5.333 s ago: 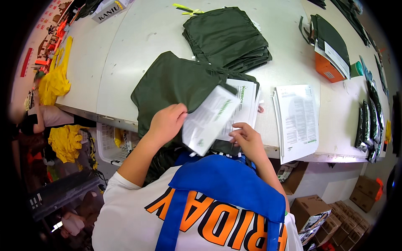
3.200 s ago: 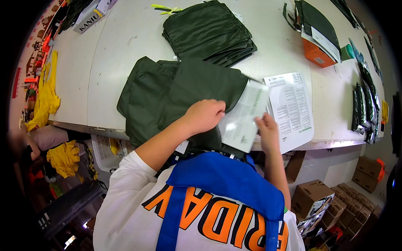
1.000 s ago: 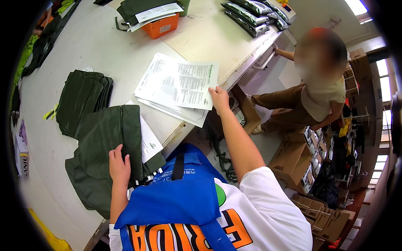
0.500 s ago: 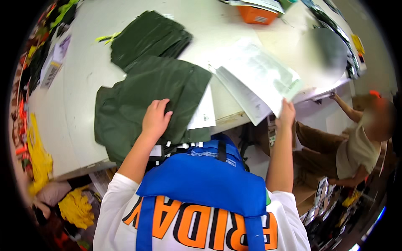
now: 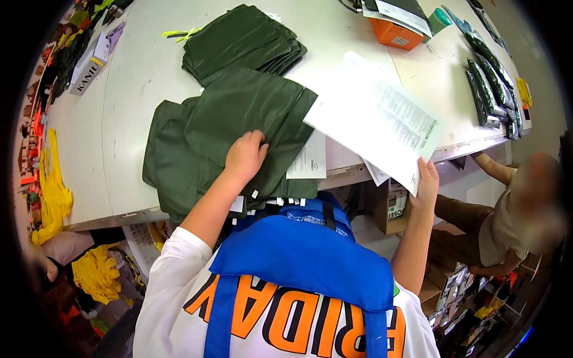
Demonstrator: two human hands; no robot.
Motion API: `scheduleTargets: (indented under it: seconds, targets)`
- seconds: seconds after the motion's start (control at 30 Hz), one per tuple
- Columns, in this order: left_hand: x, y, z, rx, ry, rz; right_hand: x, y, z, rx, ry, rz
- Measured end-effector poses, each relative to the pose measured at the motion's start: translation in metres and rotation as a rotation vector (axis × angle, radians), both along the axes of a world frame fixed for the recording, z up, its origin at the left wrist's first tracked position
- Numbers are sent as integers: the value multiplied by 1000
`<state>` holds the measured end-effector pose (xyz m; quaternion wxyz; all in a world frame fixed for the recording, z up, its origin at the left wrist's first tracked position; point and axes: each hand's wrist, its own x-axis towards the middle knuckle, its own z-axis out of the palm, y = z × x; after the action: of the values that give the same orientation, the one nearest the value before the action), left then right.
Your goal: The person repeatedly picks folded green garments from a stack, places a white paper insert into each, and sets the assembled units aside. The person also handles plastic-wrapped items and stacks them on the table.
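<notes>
My right hand (image 5: 426, 182) pinches the near right corner of a white printed sheet (image 5: 379, 113), raised at the table's front edge. Part of another white sheet (image 5: 376, 173) shows beneath it. My left hand (image 5: 245, 158) rests on a pile of folded dark green fabric pieces (image 5: 197, 143), its fingers curled against the top piece near a long seam. What lies under those fingers is hidden. From under the pile's right side sticks out a white paper (image 5: 310, 158). Behind it is a second stack of folded dark green fabric (image 5: 245, 45).
On the table (image 5: 134, 119) stand an orange box (image 5: 397, 36) with papers on top, a green-lidded container (image 5: 440, 21), dark packets (image 5: 486, 89) at the right and a white box (image 5: 89, 65) at the left. Yellow cloth (image 5: 52, 191) hangs left. A person (image 5: 507, 209) is at right.
The printed sheet has swung up and turned, so its printed face shows more flatly. My left hand's fingers have curled in on the green fabric. The whole view has shifted slightly.
</notes>
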<state>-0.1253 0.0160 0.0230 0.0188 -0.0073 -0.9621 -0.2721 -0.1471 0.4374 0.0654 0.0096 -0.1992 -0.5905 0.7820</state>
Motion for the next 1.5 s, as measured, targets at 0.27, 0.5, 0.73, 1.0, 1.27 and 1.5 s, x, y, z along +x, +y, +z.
scheduleTargets:
  seconds: [0.27, 0.5, 0.73, 1.0, 1.27, 1.5]
  targets:
    - [-17, -15, -5, 35, 13, 91, 20, -14, 13, 87, -182, 260]
    - [-23, -7, 67, 231, 27, 25, 9, -55, 34, 197, -134, 236]
    - [-10, 25, 85, 335, -60, -117, 13, -161, -9, 244, -74, 358]
    - [-7, -60, 85, -109, -286, -167, -13, -153, -35, 573, 4, 422]
    - [-162, -128, -12, -320, 131, 177, -27, -29, -89, 1509, -427, -76]
    - [-186, -135, -32, -363, -75, 195, -25, 8, -111, 872, -212, -314]
